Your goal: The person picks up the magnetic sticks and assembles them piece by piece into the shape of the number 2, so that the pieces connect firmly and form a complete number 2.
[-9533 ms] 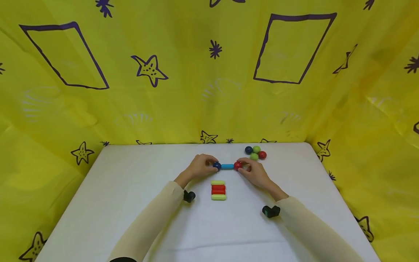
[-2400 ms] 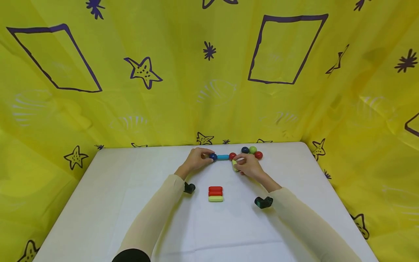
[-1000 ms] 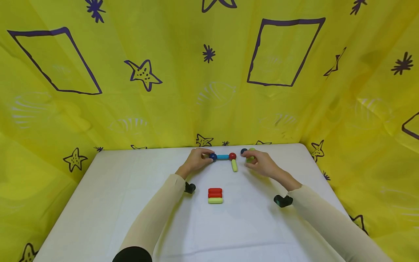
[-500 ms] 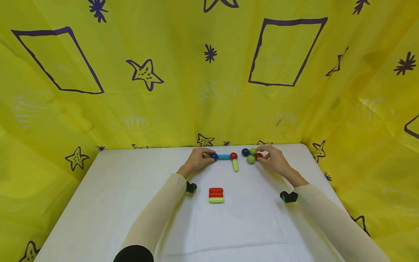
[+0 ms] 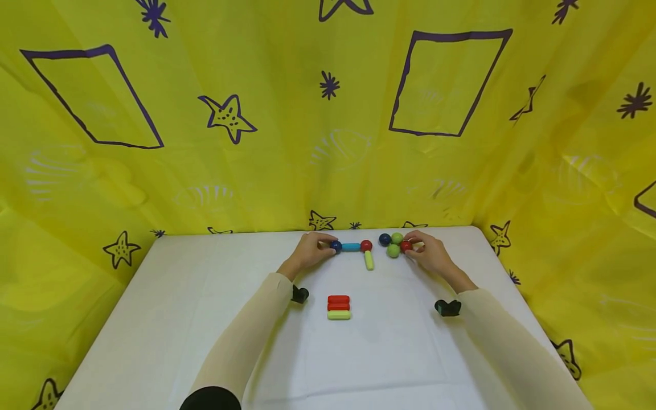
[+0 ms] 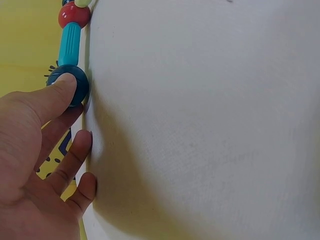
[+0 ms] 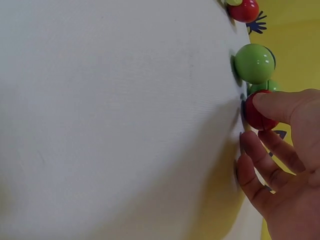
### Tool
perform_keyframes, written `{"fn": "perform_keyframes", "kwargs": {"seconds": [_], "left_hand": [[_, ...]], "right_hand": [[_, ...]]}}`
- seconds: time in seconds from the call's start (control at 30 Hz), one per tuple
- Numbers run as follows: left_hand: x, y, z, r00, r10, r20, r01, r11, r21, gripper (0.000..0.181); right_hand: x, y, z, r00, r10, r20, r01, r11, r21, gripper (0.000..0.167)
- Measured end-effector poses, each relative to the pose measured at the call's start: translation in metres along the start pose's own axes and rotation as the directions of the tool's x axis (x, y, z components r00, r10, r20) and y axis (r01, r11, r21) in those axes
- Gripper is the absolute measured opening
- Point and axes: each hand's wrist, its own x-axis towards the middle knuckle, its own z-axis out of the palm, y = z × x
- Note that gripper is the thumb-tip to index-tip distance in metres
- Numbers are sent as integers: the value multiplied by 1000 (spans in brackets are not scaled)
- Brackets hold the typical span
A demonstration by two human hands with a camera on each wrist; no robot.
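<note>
My left hand pinches a dark blue ball between thumb and fingers. A light blue rod joins that ball to a red ball. From this red ball a yellow-green rod extends toward the front. At the cluster on the right, my right hand has its thumb and a finger on another red ball. Against that ball lie two green balls, one partly hidden behind it in the right wrist view. A second dark blue ball sits at the cluster's left.
Two red rods and one yellow-green rod lie stacked side by side on the white table, in front of the joined pieces. A yellow patterned curtain encloses the table at the back and sides.
The right hand set the yellow-green rod at the red ball, let go, and moved right to the other red ball in the cluster. The left hand has stayed on its dark blue ball.
</note>
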Motion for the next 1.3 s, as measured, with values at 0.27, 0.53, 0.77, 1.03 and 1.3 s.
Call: {"fn": "perform_keyframes", "kwargs": {"seconds": [0.27,0.53,0.77,1.03,1.3], "left_hand": [[-1,4,-1,1000,4,-11,-4,1000,0,31],[0,4,0,1000,0,-12,0,1000,5,31],[3,1,2,1000,-2,-8,2,1000,6,32],[4,2,3,1000,-2,-7,2,1000,-3,31],[4,4,3,1000,5,-12,-5,1000,-3,31]], "right_hand": [[0,1,2,1000,27,-1,-27,1000,0,29],[-2,2,2,999,29,-14,-29,1000,-6,31],[-3,1,2,1000,30,-9,-30,999,-16,31],[-13,-1,-5,999,34,36,-36,997,61,29],[-26,-18,-6,987,54,151,-85,975,206,29]]}}
